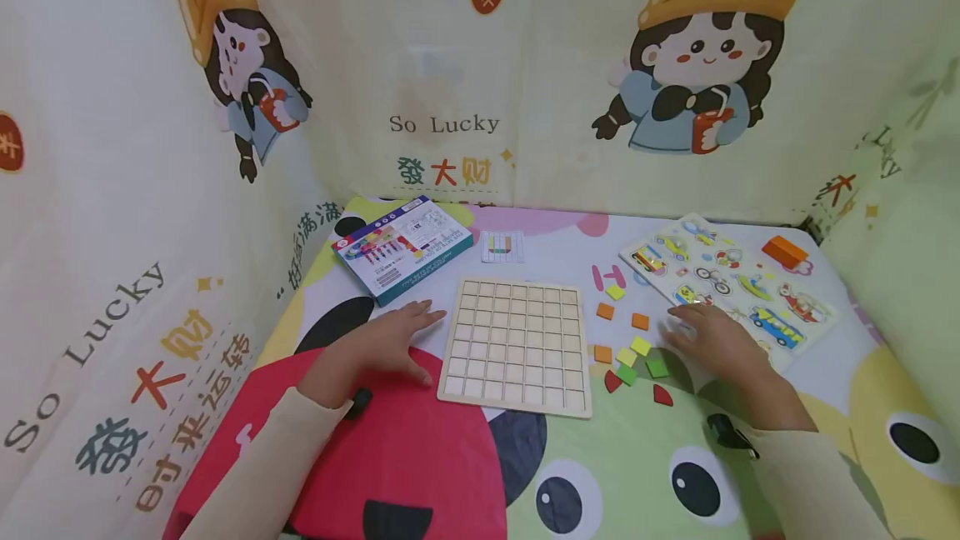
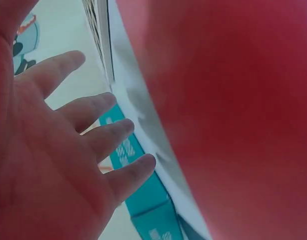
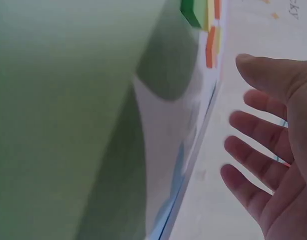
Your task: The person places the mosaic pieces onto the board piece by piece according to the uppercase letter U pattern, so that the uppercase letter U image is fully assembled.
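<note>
My left hand (image 1: 386, 342) hovers beside the left edge of a wooden grid board (image 1: 515, 348), fingers spread and holding nothing. The same hand (image 2: 58, 145) shows its bare palm in the left wrist view. My right hand (image 1: 716, 342), also without anything in it, is over the near-left part of a picture board (image 1: 727, 265). Its fingers (image 3: 256, 117) are relaxed and apart in the right wrist view. Between the grid board and that hand lie several small square tiles: orange (image 1: 603, 354), yellow (image 1: 641, 346) and green (image 1: 657, 367).
A boxed set (image 1: 401, 248) lies behind my left hand, with a small pattern card (image 1: 502, 247) to its right. An orange block (image 1: 784, 252) sits at the far right. Printed curtains (image 1: 525, 90) enclose the table. Two red patches (image 1: 662, 395) lie near the tiles; whether printed or loose, I cannot tell.
</note>
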`<act>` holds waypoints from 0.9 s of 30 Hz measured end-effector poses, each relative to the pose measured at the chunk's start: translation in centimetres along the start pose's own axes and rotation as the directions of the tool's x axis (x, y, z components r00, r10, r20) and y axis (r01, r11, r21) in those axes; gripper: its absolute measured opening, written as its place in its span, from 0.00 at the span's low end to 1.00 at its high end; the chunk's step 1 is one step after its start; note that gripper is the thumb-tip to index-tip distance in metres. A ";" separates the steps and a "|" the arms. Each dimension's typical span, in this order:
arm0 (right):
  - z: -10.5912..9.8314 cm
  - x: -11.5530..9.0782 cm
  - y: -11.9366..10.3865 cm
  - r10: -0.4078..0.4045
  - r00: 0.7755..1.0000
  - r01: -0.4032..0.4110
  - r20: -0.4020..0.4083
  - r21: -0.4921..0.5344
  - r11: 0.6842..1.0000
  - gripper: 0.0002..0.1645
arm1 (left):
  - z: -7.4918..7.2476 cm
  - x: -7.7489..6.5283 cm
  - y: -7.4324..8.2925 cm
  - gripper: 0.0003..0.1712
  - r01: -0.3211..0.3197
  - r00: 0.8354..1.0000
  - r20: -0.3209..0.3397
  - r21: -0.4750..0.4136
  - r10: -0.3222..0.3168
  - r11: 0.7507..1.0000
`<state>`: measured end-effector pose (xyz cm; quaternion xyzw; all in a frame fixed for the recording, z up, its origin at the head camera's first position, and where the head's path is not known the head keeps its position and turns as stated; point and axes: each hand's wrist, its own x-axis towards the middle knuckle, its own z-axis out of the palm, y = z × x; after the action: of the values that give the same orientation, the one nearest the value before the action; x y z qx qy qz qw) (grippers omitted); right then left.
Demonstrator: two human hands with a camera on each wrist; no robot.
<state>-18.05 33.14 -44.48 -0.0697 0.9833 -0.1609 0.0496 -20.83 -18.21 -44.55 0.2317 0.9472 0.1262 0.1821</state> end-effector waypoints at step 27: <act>1.5 1.0 -2.5 -0.143 0.981 0.139 0.128 0.040 0.989 0.21 | 2.3 1.0 2.6 0.75 -0.116 0.992 0.050 0.075 0.113 0.990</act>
<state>-18.55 30.19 -45.15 -0.1489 0.9679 -0.1742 0.1034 -19.65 -15.12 -46.08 0.2955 0.9321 0.0942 0.1868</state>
